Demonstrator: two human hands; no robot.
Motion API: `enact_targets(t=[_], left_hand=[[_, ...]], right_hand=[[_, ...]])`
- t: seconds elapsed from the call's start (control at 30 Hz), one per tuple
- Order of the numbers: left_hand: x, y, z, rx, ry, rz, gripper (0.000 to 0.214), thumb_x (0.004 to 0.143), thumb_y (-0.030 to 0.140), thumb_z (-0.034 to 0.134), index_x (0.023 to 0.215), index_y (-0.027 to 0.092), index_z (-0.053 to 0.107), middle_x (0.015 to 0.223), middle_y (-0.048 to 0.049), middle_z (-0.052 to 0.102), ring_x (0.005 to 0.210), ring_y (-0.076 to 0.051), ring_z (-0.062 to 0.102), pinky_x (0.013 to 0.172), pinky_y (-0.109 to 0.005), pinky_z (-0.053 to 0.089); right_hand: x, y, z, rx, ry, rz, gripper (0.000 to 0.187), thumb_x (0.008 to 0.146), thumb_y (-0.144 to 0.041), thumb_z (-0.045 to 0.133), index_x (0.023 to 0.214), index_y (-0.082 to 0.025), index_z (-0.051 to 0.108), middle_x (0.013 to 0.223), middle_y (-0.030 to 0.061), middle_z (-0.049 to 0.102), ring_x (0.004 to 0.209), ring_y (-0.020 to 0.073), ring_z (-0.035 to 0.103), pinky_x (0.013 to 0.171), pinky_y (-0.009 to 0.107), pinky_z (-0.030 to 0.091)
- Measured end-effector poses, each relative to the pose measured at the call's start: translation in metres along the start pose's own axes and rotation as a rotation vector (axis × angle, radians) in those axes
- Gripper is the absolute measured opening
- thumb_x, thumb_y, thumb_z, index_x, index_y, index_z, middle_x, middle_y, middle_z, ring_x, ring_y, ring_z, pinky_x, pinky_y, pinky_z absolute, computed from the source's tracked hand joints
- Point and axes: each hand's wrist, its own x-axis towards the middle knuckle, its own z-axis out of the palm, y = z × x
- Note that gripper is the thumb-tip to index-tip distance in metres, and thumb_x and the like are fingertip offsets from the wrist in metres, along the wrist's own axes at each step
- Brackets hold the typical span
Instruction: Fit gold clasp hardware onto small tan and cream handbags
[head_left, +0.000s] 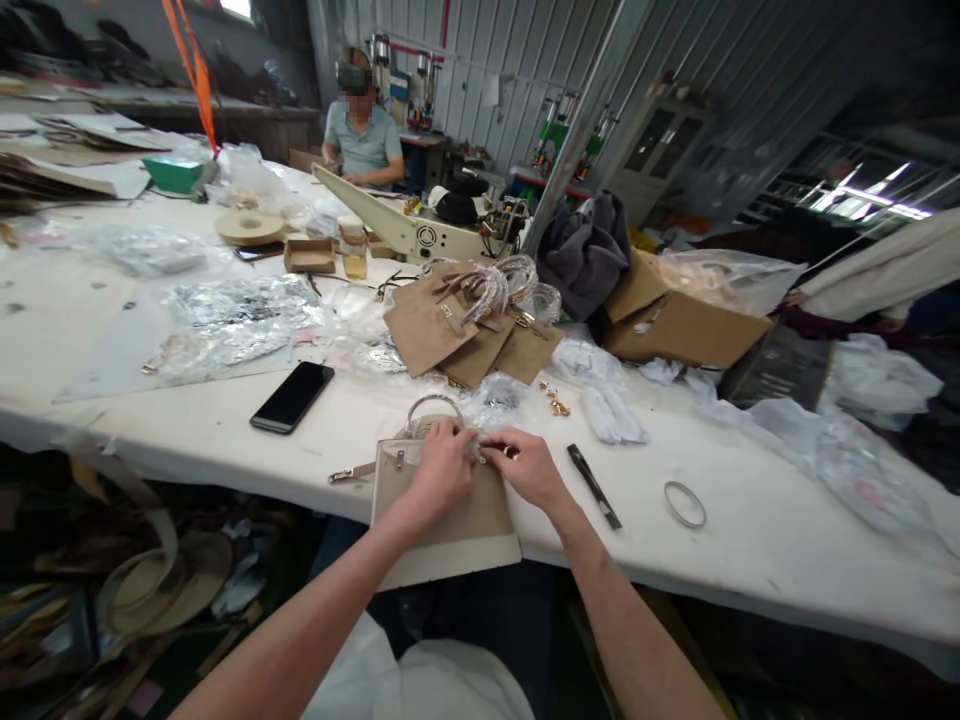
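Observation:
A beige and cream handbag (450,545) with a round handle (435,402) lies tilted over the table's front edge. My left hand (442,465) is closed on its upper part, fingers bent at the top edge. At the bag's upper right corner my right hand (529,465) is pinched; the small thing between its fingertips is too small to make out. Both hands' fingertips nearly meet there. A strap with a metal end (352,472) sticks out to the bag's left. A metal clasp piece (400,459) shows on the panel.
Brown bag pieces with wrapped handles (450,330) are piled behind. Left lies a black phone (292,397); right are small gold fittings (556,402), a dark slim tool (594,487) and a roll of tape (684,504). A person (364,140) sits across the table.

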Motion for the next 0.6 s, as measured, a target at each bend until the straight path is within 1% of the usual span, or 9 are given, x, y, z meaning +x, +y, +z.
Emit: enact_targets(t=[0.07, 0.13, 0.23, 0.3, 0.37, 0.43, 0.53, 0.6], left_hand=[[0.000, 0.000, 0.000, -0.010, 0.003, 0.002, 0.036, 0.090, 0.009, 0.061, 0.122, 0.021, 0.072, 0.118, -0.0127, 0.057, 0.114, -0.033, 0.054, 0.102, -0.048, 0.049], [0.000, 0.000, 0.000, -0.008, 0.004, 0.003, 0.034, 0.091, 0.009, 0.061, 0.121, 0.021, 0.072, 0.117, -0.0124, 0.057, 0.114, -0.033, 0.054, 0.102, -0.047, 0.049], [0.000, 0.001, 0.000, -0.007, 0.004, 0.005, 0.031, 0.092, 0.010, 0.060, 0.119, 0.020, 0.071, 0.117, -0.0123, 0.057, 0.113, -0.032, 0.054, 0.102, -0.047, 0.049], [0.000, 0.001, 0.000, -0.008, 0.000, 0.005, 0.030, 0.093, 0.010, 0.060, 0.119, 0.021, 0.071, 0.116, -0.0120, 0.057, 0.113, -0.032, 0.054, 0.102, -0.047, 0.048], [0.000, 0.002, -0.001, -0.003, -0.001, 0.002, 0.031, 0.093, 0.011, 0.060, 0.120, 0.021, 0.071, 0.117, -0.0121, 0.057, 0.114, -0.032, 0.054, 0.104, -0.047, 0.048], [0.000, 0.002, -0.002, 0.003, -0.003, -0.003, 0.034, 0.093, 0.011, 0.059, 0.123, 0.021, 0.072, 0.118, -0.0129, 0.058, 0.115, -0.033, 0.054, 0.104, -0.048, 0.048], [-0.001, 0.003, -0.003, -0.001, -0.005, -0.015, 0.039, 0.092, 0.009, 0.058, 0.128, 0.021, 0.072, 0.119, -0.0135, 0.058, 0.115, -0.033, 0.054, 0.104, -0.048, 0.048], [-0.001, 0.003, -0.003, -0.007, -0.010, -0.025, 0.040, 0.091, 0.009, 0.059, 0.127, 0.021, 0.072, 0.120, -0.0136, 0.058, 0.116, -0.033, 0.054, 0.105, -0.048, 0.048]], right_hand=[[0.001, -0.001, 0.001, -0.032, -0.008, -0.039, 0.016, 0.095, -0.022, 0.072, 0.104, -0.025, 0.085, 0.101, 0.0038, 0.081, 0.090, 0.0213, 0.073, 0.077, 0.032, 0.055], [0.002, -0.003, 0.002, -0.049, -0.013, -0.071, 0.018, 0.096, -0.018, 0.070, 0.105, -0.024, 0.084, 0.102, 0.0040, 0.079, 0.092, 0.0209, 0.072, 0.079, 0.032, 0.055], [0.001, -0.004, 0.004, -0.066, -0.012, -0.116, 0.024, 0.097, -0.015, 0.067, 0.114, -0.024, 0.082, 0.107, 0.0051, 0.075, 0.096, 0.0213, 0.070, 0.084, 0.033, 0.056], [-0.001, -0.005, 0.005, -0.072, -0.011, -0.137, 0.025, 0.099, -0.014, 0.065, 0.116, -0.024, 0.080, 0.110, 0.0061, 0.073, 0.099, 0.0221, 0.069, 0.088, 0.034, 0.057], [-0.004, -0.006, 0.006, -0.085, -0.010, -0.158, 0.023, 0.102, -0.015, 0.062, 0.114, -0.024, 0.080, 0.110, 0.0071, 0.072, 0.102, 0.0231, 0.069, 0.092, 0.036, 0.057], [-0.008, -0.007, 0.005, -0.097, -0.013, -0.175, 0.022, 0.105, -0.018, 0.060, 0.115, -0.023, 0.079, 0.113, 0.0088, 0.071, 0.105, 0.0242, 0.069, 0.093, 0.037, 0.058], [-0.014, -0.005, 0.003, -0.094, -0.059, -0.207, 0.023, 0.104, -0.023, 0.066, 0.126, -0.023, 0.075, 0.126, 0.0119, 0.069, 0.107, 0.0258, 0.068, 0.090, 0.039, 0.060], [-0.016, 0.000, 0.001, -0.068, -0.076, -0.225, 0.027, 0.102, -0.022, 0.069, 0.128, -0.024, 0.072, 0.131, 0.0120, 0.068, 0.106, 0.0259, 0.068, 0.088, 0.039, 0.061]])
